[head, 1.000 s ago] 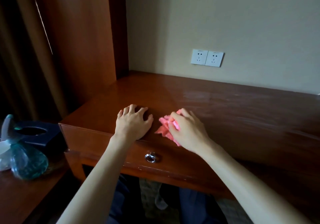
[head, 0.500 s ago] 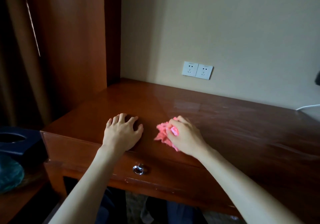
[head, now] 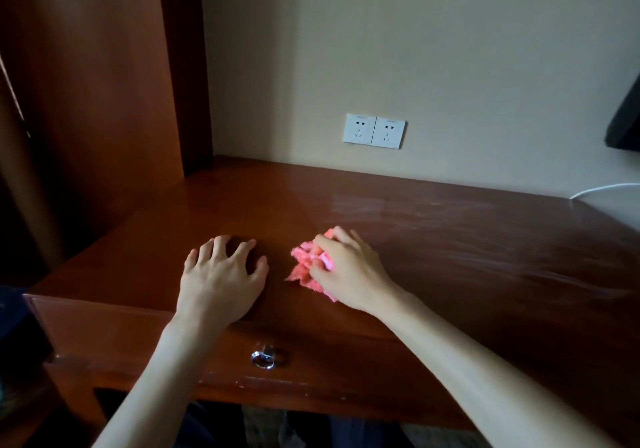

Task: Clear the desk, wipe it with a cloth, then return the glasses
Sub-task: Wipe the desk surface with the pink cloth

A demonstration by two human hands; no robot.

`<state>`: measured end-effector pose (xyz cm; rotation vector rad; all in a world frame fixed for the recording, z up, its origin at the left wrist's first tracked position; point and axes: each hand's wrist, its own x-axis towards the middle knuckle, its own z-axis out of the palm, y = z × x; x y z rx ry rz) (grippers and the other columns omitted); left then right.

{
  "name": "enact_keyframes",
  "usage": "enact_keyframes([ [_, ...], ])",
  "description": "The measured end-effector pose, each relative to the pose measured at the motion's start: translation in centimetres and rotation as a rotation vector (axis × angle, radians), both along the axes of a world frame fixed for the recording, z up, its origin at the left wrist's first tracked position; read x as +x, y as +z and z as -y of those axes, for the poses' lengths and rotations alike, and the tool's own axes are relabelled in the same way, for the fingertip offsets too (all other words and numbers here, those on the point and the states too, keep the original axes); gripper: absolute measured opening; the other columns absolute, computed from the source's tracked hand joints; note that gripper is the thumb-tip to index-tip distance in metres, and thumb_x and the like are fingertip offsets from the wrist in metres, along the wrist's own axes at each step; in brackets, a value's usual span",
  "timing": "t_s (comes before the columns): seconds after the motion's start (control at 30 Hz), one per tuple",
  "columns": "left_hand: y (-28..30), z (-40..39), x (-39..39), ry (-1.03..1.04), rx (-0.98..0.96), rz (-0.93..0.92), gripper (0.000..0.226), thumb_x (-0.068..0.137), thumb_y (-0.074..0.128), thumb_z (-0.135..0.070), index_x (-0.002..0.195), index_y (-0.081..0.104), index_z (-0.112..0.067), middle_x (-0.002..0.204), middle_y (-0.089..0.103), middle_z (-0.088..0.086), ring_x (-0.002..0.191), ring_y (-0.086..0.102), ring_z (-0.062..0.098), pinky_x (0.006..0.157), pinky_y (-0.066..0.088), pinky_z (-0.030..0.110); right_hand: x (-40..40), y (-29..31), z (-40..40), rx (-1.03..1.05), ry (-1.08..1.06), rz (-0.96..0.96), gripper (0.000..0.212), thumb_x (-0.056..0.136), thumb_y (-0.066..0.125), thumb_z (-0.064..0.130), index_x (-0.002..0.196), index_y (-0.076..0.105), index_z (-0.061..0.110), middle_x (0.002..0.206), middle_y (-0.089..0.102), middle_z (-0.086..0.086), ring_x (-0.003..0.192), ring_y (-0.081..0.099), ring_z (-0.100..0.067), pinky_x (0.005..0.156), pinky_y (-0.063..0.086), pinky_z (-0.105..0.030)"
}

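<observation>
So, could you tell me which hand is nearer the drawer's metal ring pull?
Left. The left hand rests on the desk edge just above the ring pull; the right hand, holding the pink cloth, sits farther right.

Two hands are seen on one wooden desk [head: 450, 257]: a left hand [head: 221, 281] and a right hand [head: 349, 271]. One pink cloth [head: 306, 267] is counted. Two wall sockets [head: 374, 130] are mounted side by side. One drawer ring pull [head: 265, 359] and one white cable [head: 602, 189] are counted.

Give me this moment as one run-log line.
phase: wiping | right hand: grips pink cloth on desk | left hand: rests spread on desk | glasses: not in view
</observation>
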<state>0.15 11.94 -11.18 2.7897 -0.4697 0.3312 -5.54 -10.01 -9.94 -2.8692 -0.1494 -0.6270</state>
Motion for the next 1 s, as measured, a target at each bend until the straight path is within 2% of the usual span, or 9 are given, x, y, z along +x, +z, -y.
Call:
enact_keyframes([
  [0.1,-0.1,0.2,0.0,0.008,0.002,0.002,0.06,0.101,0.031,-0.061,0.155,0.039,-0.036,0.16,0.034,0.007,0.15,0.028,0.029,0.124,0.02,0.049,-1.5,0.0,0.7,0.041,0.099,-0.042,0.014,0.095,0.053,0.038,0.1,0.059,0.026,0.102,0.047,0.01,0.102,0.049,-0.018,0.079,0.047,-0.036],
  [0.27,0.3,0.0,-0.2,0.0,0.011,-0.011,0.06,0.101,0.03,-0.062,0.156,0.037,-0.038,0.162,0.032,0.006,0.151,0.028,0.029,0.124,0.019,0.048,2.3,0.9,-0.2,0.009,-0.118,-0.044,0.018,0.095,0.05,0.039,0.104,0.056,0.024,0.102,0.05,0.0,0.102,0.052,-0.026,0.078,0.052,-0.041],
  [0.37,0.6,0.0,-0.2,0.002,0.025,-0.026,0.06,0.101,0.032,-0.062,0.155,0.038,-0.038,0.161,0.034,0.007,0.149,0.03,0.03,0.123,0.021,0.048,0.2,0.4,0.2,0.004,0.01,-0.038,0.027,0.092,0.046,0.046,0.105,0.058,0.025,0.105,0.052,0.001,0.1,0.052,-0.023,0.084,0.052,-0.044],
  [0.5,1.9,1.0,0.2,0.033,0.151,-0.079,0.058,0.1,0.031,-0.063,0.152,0.039,-0.036,0.153,0.038,0.007,0.141,0.039,0.032,0.114,0.034,0.049,-3.1,1.8,1.4,0.093,0.165,-0.158,0.037,0.092,0.056,0.047,0.126,0.063,0.034,0.122,0.05,0.014,0.117,0.049,-0.005,0.099,0.043,-0.024],
  [0.57,2.9,1.5,1.3,0.014,0.192,-0.083,0.056,0.101,0.033,-0.062,0.148,0.043,-0.033,0.146,0.043,0.009,0.134,0.045,0.033,0.105,0.043,0.049,-3.3,1.7,1.4,0.011,0.183,-0.118,0.041,0.092,0.056,0.054,0.13,0.061,0.038,0.128,0.049,0.019,0.119,0.05,-0.003,0.099,0.047,-0.025],
  [0.63,3.9,1.9,3.0,-0.042,0.182,-0.093,0.057,0.1,0.034,-0.063,0.148,0.043,-0.034,0.144,0.046,0.008,0.133,0.047,0.031,0.103,0.046,0.049,-2.5,1.0,1.1,-0.027,0.19,-0.052,0.041,0.093,0.054,0.056,0.128,0.063,0.037,0.13,0.052,0.02,0.12,0.05,-0.003,0.097,0.05,-0.025],
  [0.77,4.3,2.6,7.7,-0.169,0.186,-0.139,0.062,0.097,0.031,-0.072,0.152,0.034,-0.045,0.154,0.037,0.004,0.142,0.038,0.029,0.109,0.041,0.049,0.9,0.3,1.2,0.013,0.146,-0.023,0.036,0.098,0.05,0.054,0.124,0.066,0.034,0.118,0.055,0.014,0.11,0.051,-0.008,0.089,0.053,-0.033],
  [0.9,3.8,3.4,12.3,-0.188,0.242,-0.147,0.068,0.093,0.023,-0.078,0.155,0.027,-0.049,0.161,0.029,0.004,0.147,0.032,0.031,0.116,0.034,0.05,6.3,0.5,1.6,0.037,0.106,-0.03,0.028,0.098,0.053,0.055,0.106,0.065,0.031,0.11,0.054,0.009,0.106,0.051,-0.015,0.084,0.052,-0.04],
  [1.0,3.2,3.6,14.6,-0.185,0.275,-0.164,0.072,0.091,0.017,-0.081,0.156,0.02,-0.05,0.164,0.022,0.003,0.149,0.029,0.03,0.119,0.031,0.048,10.9,0.3,2.1,0.034,0.076,-0.029,0.023,0.098,0.054,0.047,0.11,0.064,0.03,0.111,0.053,0.006,0.107,0.051,-0.021,0.083,0.05,-0.039],
])
